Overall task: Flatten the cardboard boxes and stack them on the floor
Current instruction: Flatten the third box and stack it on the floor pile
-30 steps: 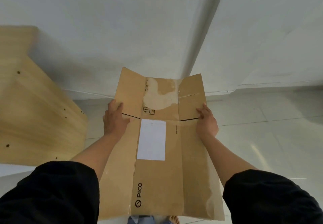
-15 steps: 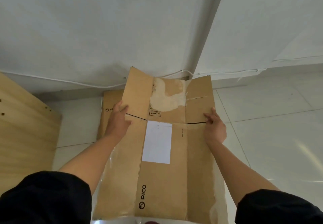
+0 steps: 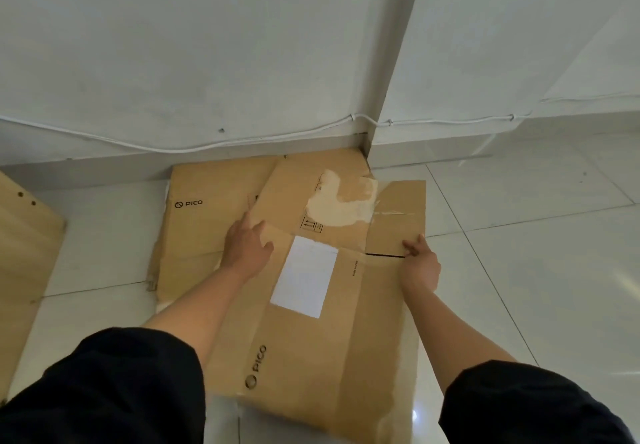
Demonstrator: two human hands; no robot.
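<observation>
I hold a flattened brown cardboard box [image 3: 322,346] with a white label and a PICO logo, tilted low over the floor. My left hand [image 3: 246,249] grips its left edge near the flap fold. My right hand [image 3: 421,262] pinches its right edge at the slit below the right flap. The far flaps carry a torn pale patch. Beneath and to the left, another flattened PICO box [image 3: 207,222] lies on the floor against the wall, partly covered by the held box.
White floor tiles [image 3: 540,270] spread to the right. A white wall with a corner [image 3: 398,62] stands ahead, and a white cable [image 3: 138,145] runs along its base. A wooden panel [image 3: 24,256] leans at the left.
My view has tipped down toward the floor. Both hands have lowered the held box over the flattened box by the wall, which came into sight.
</observation>
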